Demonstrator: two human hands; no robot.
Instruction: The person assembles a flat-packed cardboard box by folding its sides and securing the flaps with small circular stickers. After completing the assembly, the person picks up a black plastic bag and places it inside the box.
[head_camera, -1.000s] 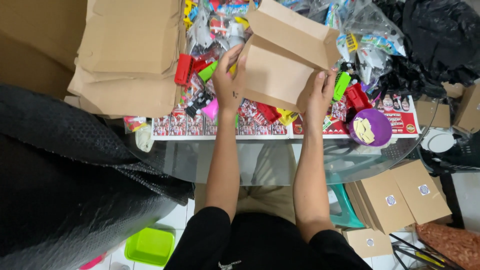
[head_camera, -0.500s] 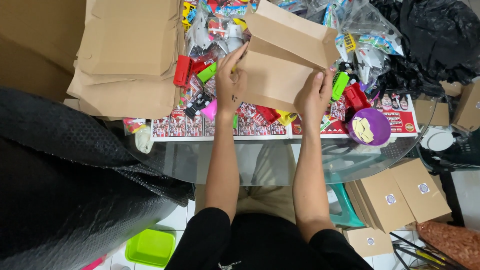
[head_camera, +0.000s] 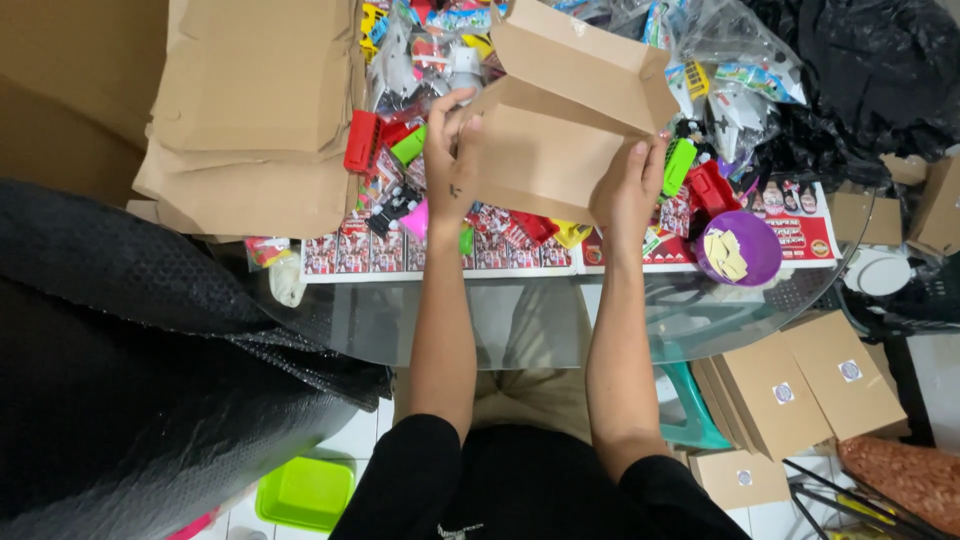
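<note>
Above the round glass surface, held up over a heap of small toys: a flat, unfolded brown cardboard box with one flap bent open at the far side. Left hand clamped on the box's left edge, thumb on the near face, fingers curled round the far side. Right hand gripping the box's near right corner, fingers spread flat on the cardboard. Both forearms stretched out from black sleeves across the glass.

Under and behind the box, a jumble of red, green and pink plastic toy cars and clear packets of toys, lying on a long printed sheet of red-and-white picture cards. Just right of the right hand, a purple round bowl holding pale yellow scraps. Far left, a stack of large flat brown cardboard sheets. Left and near, a big roll of black bubble wrap. Below the surface, right, several closed small brown cardboard boxes with round stickers; near left on the floor, a lime-green plastic tray.
</note>
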